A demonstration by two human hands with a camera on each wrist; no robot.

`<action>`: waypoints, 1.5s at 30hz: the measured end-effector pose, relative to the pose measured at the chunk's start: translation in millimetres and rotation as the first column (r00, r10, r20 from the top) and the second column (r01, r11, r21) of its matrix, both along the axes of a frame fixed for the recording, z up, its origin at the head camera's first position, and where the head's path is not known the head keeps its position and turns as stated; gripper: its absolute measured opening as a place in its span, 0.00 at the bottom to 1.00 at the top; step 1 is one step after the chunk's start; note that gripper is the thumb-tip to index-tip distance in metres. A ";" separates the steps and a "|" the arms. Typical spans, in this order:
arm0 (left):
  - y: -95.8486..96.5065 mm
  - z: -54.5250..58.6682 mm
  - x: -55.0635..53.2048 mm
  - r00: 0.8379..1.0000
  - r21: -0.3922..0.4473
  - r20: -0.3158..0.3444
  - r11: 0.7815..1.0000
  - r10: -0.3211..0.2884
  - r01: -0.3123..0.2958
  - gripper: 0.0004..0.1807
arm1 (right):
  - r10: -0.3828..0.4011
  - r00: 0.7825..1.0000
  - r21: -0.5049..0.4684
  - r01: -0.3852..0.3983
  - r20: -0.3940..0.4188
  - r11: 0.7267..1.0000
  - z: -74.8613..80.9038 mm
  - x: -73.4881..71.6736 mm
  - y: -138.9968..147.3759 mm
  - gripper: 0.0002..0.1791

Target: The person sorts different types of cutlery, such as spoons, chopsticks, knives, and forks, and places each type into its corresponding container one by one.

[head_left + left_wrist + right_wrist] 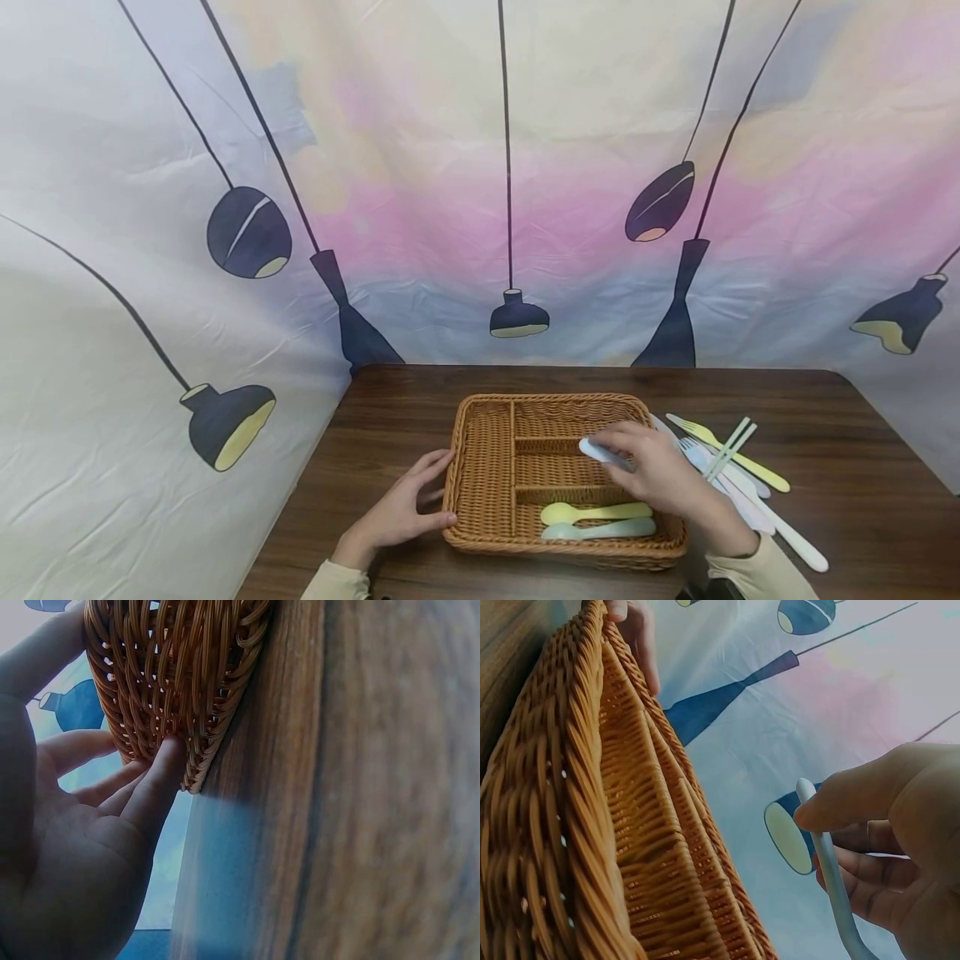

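Observation:
A wicker basket [480, 546] with several compartments stands on the table. My left hand [401, 508] touches its left side, fingers spread along the wicker; in the left wrist view that hand [90, 825] lies against the woven wall. Over the right-hand compartments, my right hand [660, 467] pinches a pale blue spoon [595, 450] between thumb and fingers. The right wrist view shows the spoon [832, 877] from the side, apart from the basket. In the front right compartment lie a yellow spoon [592, 512] and a pale green spoon [600, 529], side by side.
To the basket's right, a loose pile holds a yellow fork [697, 429], pale green chopsticks [731, 450], a white utensil [798, 542] and other pale cutlery, partly behind my right arm. A cloth printed with lamps [517, 317] hangs behind the dark wooden table [360, 433].

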State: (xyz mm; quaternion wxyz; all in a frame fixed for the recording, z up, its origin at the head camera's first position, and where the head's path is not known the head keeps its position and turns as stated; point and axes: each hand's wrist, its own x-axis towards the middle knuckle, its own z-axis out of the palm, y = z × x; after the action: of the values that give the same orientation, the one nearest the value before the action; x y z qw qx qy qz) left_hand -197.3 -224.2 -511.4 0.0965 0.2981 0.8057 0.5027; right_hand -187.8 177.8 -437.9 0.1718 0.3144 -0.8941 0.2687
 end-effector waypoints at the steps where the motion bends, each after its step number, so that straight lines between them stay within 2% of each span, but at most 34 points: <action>1: 0.1 0.4 0.1 1.000 -0.002 0.009 1.000 0.004 -0.004 0.46 | 0.009 1.000 0.001 -0.009 0.007 1.000 -0.1 0.3 -1.2 0.19; 3: 0.2 1.1 0.4 1.000 -0.004 0.020 1.000 0.010 -0.010 0.46 | 0.033 0.999 -0.002 -0.033 0.007 0.999 -0.7 0.5 -3.8 0.18; 14: -0.7 -0.7 0.0 1.000 0.007 -0.001 1.000 -0.004 0.004 0.46 | 0.108 0.994 0.015 -0.108 -0.005 0.994 -4.9 2.6 -15.7 0.18; 25: -0.3 -0.9 -1.0 1.000 -0.004 -0.005 1.000 0.002 -0.002 0.46 | 0.184 0.981 0.028 -0.186 0.063 0.982 -9.4 6.5 -22.4 0.19; 35: -0.6 1.5 -1.1 1.000 -0.006 -0.006 1.000 0.006 -0.006 0.45 | 0.262 0.965 0.034 -0.262 0.013 0.964 -13.0 6.7 -28.3 0.20; 45: -0.4 1.7 -0.4 1.000 -0.011 -0.007 1.000 0.005 -0.005 0.46 | 0.238 0.961 0.059 -0.248 0.144 0.967 -12.7 12.4 -27.9 0.22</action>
State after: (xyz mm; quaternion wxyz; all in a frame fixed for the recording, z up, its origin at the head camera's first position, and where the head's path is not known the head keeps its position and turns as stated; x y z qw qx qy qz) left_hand -197.7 -224.6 -509.7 0.0938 0.2974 0.8094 0.4976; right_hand -175.4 149.9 -450.6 0.0643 0.4094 -0.8679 0.2741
